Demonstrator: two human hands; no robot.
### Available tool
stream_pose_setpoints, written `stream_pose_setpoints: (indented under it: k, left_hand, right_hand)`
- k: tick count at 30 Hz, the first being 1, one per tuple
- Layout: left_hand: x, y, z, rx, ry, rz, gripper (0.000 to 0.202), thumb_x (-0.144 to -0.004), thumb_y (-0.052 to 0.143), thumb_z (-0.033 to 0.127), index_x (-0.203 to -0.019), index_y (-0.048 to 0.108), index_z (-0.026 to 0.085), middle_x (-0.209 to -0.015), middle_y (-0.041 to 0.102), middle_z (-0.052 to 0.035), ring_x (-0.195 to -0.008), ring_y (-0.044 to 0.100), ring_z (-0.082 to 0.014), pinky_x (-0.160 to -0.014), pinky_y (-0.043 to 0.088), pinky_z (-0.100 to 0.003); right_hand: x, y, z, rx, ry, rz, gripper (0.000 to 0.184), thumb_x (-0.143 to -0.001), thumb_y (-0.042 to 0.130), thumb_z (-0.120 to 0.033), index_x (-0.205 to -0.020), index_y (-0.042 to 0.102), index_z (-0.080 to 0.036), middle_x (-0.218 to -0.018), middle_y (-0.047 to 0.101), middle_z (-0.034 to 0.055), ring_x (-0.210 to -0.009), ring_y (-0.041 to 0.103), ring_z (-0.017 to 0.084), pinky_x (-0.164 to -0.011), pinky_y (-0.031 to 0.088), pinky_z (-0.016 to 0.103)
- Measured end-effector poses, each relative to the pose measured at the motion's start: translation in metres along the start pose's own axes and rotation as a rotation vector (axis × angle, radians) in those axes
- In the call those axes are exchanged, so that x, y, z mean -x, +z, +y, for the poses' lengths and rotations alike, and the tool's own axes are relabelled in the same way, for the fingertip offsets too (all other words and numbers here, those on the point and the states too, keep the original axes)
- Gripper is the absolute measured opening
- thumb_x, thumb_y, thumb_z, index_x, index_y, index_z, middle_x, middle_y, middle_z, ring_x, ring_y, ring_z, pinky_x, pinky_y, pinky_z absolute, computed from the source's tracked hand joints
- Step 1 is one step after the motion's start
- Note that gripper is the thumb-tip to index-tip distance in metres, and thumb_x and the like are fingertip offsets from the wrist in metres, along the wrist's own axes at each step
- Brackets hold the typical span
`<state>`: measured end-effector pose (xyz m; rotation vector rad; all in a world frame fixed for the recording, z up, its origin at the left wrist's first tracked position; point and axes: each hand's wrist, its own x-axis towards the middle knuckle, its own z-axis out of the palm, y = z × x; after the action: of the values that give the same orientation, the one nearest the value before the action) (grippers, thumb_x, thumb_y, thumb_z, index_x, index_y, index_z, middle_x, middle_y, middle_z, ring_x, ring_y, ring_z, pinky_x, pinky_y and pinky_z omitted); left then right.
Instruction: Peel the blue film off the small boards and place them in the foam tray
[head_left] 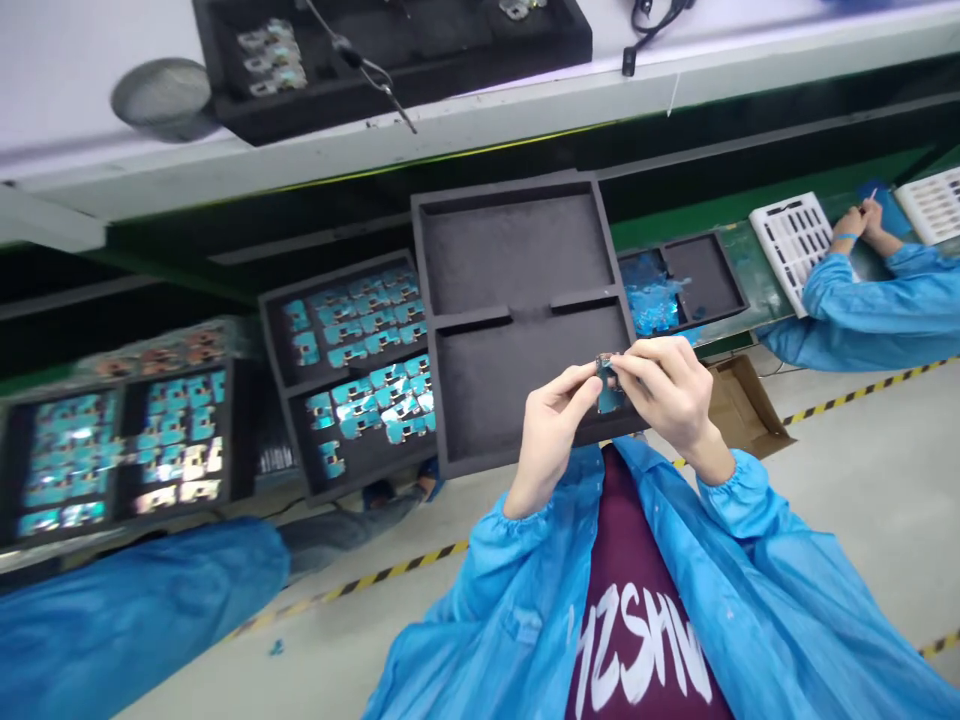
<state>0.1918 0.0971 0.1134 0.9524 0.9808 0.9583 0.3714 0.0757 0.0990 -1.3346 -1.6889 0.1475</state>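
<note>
Between my two hands is a small flat part with blue film (609, 396) and a metallic upper edge. My left hand (551, 425) pinches it from the left between thumb and forefinger. From the right, the closed fingers of my right hand (671, 390) grip its upper edge. Both hands are over the near right corner of a black two-compartment tray (517, 250). To the left, another black tray (375, 468) carries several blue-filmed parts (360, 415). A smaller black tray (705, 275) on the right has a pile of blue film pieces (651, 300).
A shelf edge (480, 115) crosses above, bearing a dark tray (420, 60) and a round dish (161, 92). More filled trays (120, 440) are at left, beside a co-worker's blue sleeve (150, 600). At right, another person's hands (862, 220) work near a white tray (791, 245). A cardboard box (746, 405) sits below.
</note>
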Motion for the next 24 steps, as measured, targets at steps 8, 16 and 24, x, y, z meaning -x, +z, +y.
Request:
stream_pose_setpoints:
  k: [8,16,24]
  left_hand:
    - [-0.017,-0.013,-0.012,0.299,-0.290,0.004,0.043,-0.080,0.099,0.046,-0.113,0.085,0.021,-0.115,0.084,-0.0080,-0.100,0.079,-0.0214,-0.089,0.065,-0.032]
    - [-0.030,-0.015,-0.009,0.277,-0.227,0.153,0.045,-0.076,0.099,0.042,-0.109,0.080,0.017,-0.107,0.084,-0.0088,-0.094,0.080,-0.0213,-0.088,0.066,-0.033]
    - [-0.027,-0.022,-0.001,0.134,-0.062,0.320,0.043,-0.079,0.092,0.047,-0.106,0.076,0.018,-0.096,0.078,-0.0039,-0.077,0.073,-0.0169,-0.071,0.068,-0.032]
  right_hand:
    - [0.013,-0.011,0.026,0.062,-0.262,-0.211,0.031,-0.108,0.067,-0.020,-0.132,0.080,-0.035,-0.118,0.083,0.0024,-0.110,0.080,0.024,-0.098,0.072,0.040]
    - [0.017,-0.011,0.030,-0.111,-0.280,-0.242,0.024,-0.103,0.074,-0.023,-0.122,0.082,-0.036,-0.111,0.085,0.0005,-0.105,0.083,0.024,-0.092,0.075,0.038]
    - [0.019,-0.016,0.061,-0.207,0.038,0.298,0.011,-0.099,0.074,-0.021,-0.108,0.073,-0.028,-0.094,0.079,0.0019,-0.078,0.080,0.019,-0.069,0.067,0.034]
